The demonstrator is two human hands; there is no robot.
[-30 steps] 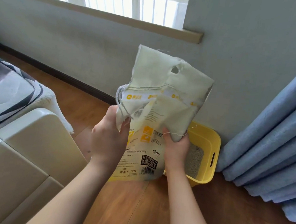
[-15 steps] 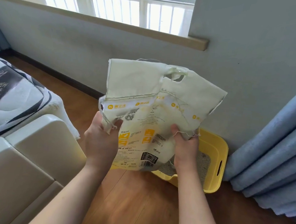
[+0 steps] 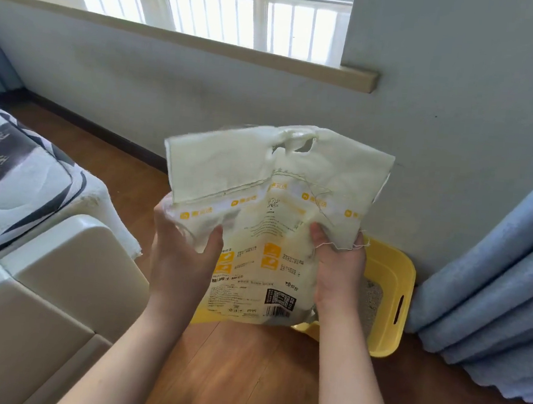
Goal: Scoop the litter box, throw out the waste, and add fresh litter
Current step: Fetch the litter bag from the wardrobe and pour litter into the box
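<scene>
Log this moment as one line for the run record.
step: add fresh litter | left hand: grips litter bag | right hand: grips bag | bag: held above yellow litter box | pouring: none visible

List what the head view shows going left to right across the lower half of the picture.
Patterned mattress → cream padded bed frame → left hand → litter bag, gripped by both hands → right hand → yellow litter box on the wooden floor → blue curtain.
</scene>
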